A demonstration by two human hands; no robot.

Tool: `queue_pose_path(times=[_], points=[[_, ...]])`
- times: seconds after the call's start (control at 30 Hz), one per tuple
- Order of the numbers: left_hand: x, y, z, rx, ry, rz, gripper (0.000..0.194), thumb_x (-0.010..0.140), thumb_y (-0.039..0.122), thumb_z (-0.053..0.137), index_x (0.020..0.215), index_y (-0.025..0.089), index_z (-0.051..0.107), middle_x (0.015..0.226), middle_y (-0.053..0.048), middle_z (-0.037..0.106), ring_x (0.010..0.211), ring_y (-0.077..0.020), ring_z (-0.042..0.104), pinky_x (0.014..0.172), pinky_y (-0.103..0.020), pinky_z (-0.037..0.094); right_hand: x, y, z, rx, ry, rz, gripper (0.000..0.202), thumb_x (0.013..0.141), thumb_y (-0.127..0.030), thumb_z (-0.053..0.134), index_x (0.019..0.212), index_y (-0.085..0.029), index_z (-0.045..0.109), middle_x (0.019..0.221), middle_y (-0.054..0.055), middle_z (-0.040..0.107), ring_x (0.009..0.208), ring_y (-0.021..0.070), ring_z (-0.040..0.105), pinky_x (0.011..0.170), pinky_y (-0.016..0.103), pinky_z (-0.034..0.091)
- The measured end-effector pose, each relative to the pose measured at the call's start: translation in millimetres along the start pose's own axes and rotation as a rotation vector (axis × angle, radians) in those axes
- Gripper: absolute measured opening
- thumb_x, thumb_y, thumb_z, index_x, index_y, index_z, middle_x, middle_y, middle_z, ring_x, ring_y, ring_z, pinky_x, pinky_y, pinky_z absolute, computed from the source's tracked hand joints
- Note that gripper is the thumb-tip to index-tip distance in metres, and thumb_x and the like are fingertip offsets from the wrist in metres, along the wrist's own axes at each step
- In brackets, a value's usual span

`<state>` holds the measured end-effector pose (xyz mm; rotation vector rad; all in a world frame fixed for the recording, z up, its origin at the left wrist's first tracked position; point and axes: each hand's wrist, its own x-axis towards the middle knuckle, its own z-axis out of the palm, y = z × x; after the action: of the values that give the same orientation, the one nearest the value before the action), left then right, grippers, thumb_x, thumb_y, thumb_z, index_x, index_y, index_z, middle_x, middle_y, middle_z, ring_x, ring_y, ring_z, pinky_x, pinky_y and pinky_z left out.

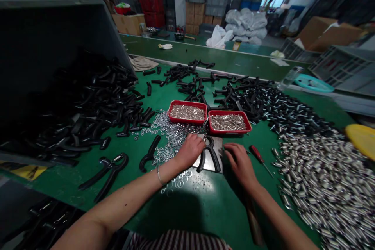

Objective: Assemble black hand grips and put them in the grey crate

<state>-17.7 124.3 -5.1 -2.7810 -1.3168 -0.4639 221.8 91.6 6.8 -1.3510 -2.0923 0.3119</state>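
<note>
My left hand [191, 151] is closed at the top of a black spring clamp [216, 159] with two curved handles. Its fingertips are by a small shiny metal part at the clamp's jaw. The clamp lies on a flat metal plate [209, 167]. To the right of the plate is my right hand [240, 164], fingers stretched out and apart from the clamp, with nothing seen in them. Beneath the right forearm lies a wooden handle [253, 222], its upper end hidden. Another clamp [113, 170] with a spring lies at the left, and a loose black handle [150, 153] lies nearer.
Two red trays [187, 120] of small metal pieces stand beyond the plate, with scattered metal rings [171, 140] before them. A red screwdriver [258, 155] lies right, near heaped metal springs [328, 175]. A tipped grey bin [117, 43] spills black handles [108, 105] at left.
</note>
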Motion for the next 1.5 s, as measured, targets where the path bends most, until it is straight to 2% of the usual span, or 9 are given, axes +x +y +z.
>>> queue_pose_path(times=[0.23, 0.33, 0.47, 0.67, 0.87, 1.07, 1.27, 1.4, 1.5], points=[[12, 2, -18.8, 0.02, -0.107, 0.166, 0.027, 0.099, 0.015, 0.042, 0.092, 0.014, 0.067, 0.093, -0.012, 0.063, 0.097, -0.0268, 0.052, 0.09, -0.044, 0.035, -83, 6, -33, -0.208, -0.156, 0.388, 0.049, 0.093, -0.041, 0.052, 0.135, -0.017, 0.053, 0.122, 0.018, 0.059, 0.104, 0.0323, 0.062, 0.085, 0.047, 0.053], [3, -2, -22.3, -0.161, -0.101, 0.025, 0.019, 0.098, 0.028, 0.051, 0.105, 0.018, 0.066, 0.101, -0.009, 0.065, 0.102, -0.0257, 0.052, 0.092, -0.042, 0.037, -87, 7, -43, 0.115, -0.234, 0.645, 0.049, 0.085, -0.05, 0.058, 0.118, -0.015, 0.063, 0.102, 0.013, 0.067, 0.089, 0.0275, 0.067, 0.077, 0.039, 0.054], [-12, 2, -20.8, -0.315, -0.054, -0.314, 0.049, 0.081, 0.049, 0.072, 0.116, 0.017, 0.059, 0.12, -0.011, 0.058, 0.114, -0.0303, 0.048, 0.097, -0.045, 0.038, -70, -5, -63, 0.702, -0.36, 0.917, 0.047, 0.081, -0.061, 0.06, 0.098, -0.017, 0.067, 0.081, 0.005, 0.069, 0.067, 0.0202, 0.066, 0.061, 0.03, 0.052], [-14, 12, -21.4, -0.382, -0.15, -0.377, 0.035, 0.076, 0.038, 0.071, 0.102, 0.017, 0.058, 0.108, -0.01, 0.059, 0.107, -0.0307, 0.051, 0.095, -0.046, 0.042, -59, -30, -79, 0.572, -0.418, 0.719, 0.045, 0.089, -0.061, 0.053, 0.113, -0.023, 0.06, 0.079, 0.002, 0.067, 0.057, 0.0185, 0.061, 0.055, 0.031, 0.051], [-12, 5, -21.9, -0.389, -0.204, -0.347, 0.038, 0.076, 0.042, 0.072, 0.103, 0.019, 0.06, 0.109, -0.01, 0.06, 0.107, -0.0317, 0.053, 0.094, -0.047, 0.043, -44, -43, -71, 0.105, -0.306, 0.299, 0.039, 0.098, -0.045, 0.042, 0.128, -0.024, 0.056, 0.112, 0.011, 0.071, 0.094, 0.0274, 0.069, 0.082, 0.037, 0.052], [8, -47, -34.7, -0.418, -0.081, -0.313, 0.022, 0.089, 0.028, 0.059, 0.107, 0.019, 0.066, 0.11, -0.009, 0.065, 0.108, -0.0255, 0.056, 0.098, -0.041, 0.042, -38, -39, -61, -0.003, -0.48, 0.311, 0.032, 0.099, -0.043, 0.041, 0.113, -0.023, 0.062, 0.092, 0.008, 0.074, 0.078, 0.0244, 0.07, 0.069, 0.031, 0.051], [65, -130, -47.5, 0.018, -0.032, -0.509, 0.022, 0.09, 0.016, 0.049, 0.097, 0.014, 0.07, 0.111, -0.017, 0.066, 0.113, -0.0311, 0.053, 0.097, -0.043, 0.036, -51, -36, -60, 0.072, -0.356, 0.371, 0.034, 0.096, -0.046, 0.044, 0.115, -0.024, 0.062, 0.095, 0.008, 0.073, 0.079, 0.024, 0.069, 0.071, 0.032, 0.051], [79, -151, -42.5, 0.062, -0.108, -0.533, 0.016, 0.083, 0.011, 0.054, 0.081, 0.011, 0.07, 0.097, -0.02, 0.069, 0.104, -0.0321, 0.058, 0.091, -0.042, 0.036, -64, -25, -56, 0.407, -0.39, 0.653, 0.037, 0.09, -0.056, 0.054, 0.106, -0.024, 0.064, 0.069, 0.0, 0.064, 0.059, 0.0184, 0.06, 0.051, 0.026, 0.045], [75, -153, -40.7, 0.062, -0.074, -0.513, 0.018, 0.087, 0.015, 0.052, 0.087, 0.013, 0.07, 0.103, -0.019, 0.068, 0.107, -0.032, 0.057, 0.092, -0.043, 0.036, -81, -23, -44, 0.745, -0.216, 0.93, 0.048, 0.084, -0.062, 0.062, 0.115, -0.026, 0.059, 0.067, -0.004, 0.058, 0.045, 0.0113, 0.048, 0.037, 0.02, 0.032]])
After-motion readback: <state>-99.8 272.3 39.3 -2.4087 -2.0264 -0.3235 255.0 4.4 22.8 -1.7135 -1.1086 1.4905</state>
